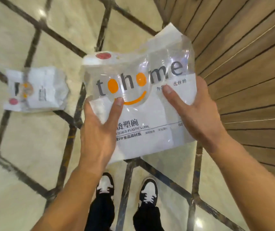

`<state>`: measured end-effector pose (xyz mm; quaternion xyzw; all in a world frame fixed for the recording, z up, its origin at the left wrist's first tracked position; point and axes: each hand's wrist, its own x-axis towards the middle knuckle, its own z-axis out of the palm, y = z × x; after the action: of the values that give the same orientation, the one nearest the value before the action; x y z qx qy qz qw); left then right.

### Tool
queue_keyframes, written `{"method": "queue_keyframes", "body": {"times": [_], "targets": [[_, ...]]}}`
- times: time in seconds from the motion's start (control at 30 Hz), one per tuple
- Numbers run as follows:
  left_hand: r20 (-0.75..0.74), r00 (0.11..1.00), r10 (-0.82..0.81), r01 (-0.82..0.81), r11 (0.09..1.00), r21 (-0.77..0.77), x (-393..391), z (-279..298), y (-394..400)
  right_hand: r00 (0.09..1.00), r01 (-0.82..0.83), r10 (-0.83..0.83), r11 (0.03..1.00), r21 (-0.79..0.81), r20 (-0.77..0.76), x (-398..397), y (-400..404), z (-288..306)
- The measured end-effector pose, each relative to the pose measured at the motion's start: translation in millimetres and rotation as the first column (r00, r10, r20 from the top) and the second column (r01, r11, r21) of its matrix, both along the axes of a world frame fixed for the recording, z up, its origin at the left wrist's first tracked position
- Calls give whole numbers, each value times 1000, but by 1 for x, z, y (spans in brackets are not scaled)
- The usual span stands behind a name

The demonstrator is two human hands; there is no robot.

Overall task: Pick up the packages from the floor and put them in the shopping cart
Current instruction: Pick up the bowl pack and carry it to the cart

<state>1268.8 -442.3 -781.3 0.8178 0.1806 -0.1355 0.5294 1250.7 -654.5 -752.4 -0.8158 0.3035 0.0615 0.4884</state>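
Note:
I hold a clear plastic package (150,112) of white plastic bowls in both hands. It is printed "tohome" with an orange smile, and it hangs above the dark metal bars of the shopping cart (70,144). My left hand (98,130) grips its lower left edge, thumb on the front. My right hand (195,112) grips the right side, also with the thumb on the front. A second, smaller white package (36,90) lies at the left and appears to rest on the cart's bars.
The glossy cream floor (25,147) shows through the cart's wide grid. A brown slatted wooden wall (243,64) stands close on the right. My black-and-white shoes (148,190) are below the bars at the bottom centre.

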Motion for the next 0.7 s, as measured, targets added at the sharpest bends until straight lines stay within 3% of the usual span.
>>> {"method": "queue_keyframes", "body": {"times": [0.2, 0.4, 0.53, 0.7], "targets": [[211, 968, -138, 136, 990, 20, 44, 231, -31, 941, 202, -191, 979, -9, 279, -3, -21, 223], [376, 881, -288, 311, 950, 0, 38, 438, -66, 799, 392, -328, 920, -21, 504, -43, -38, 429], [550, 746, -376, 456, 890, -11, 30, 553, -88, 729, 476, -307, 869, -131, 611, -84, -46, 550], [685, 544, -485, 663, 749, 4, -3, 659, -115, 598, 689, -408, 702, -182, 690, -157, -37, 650]]}}
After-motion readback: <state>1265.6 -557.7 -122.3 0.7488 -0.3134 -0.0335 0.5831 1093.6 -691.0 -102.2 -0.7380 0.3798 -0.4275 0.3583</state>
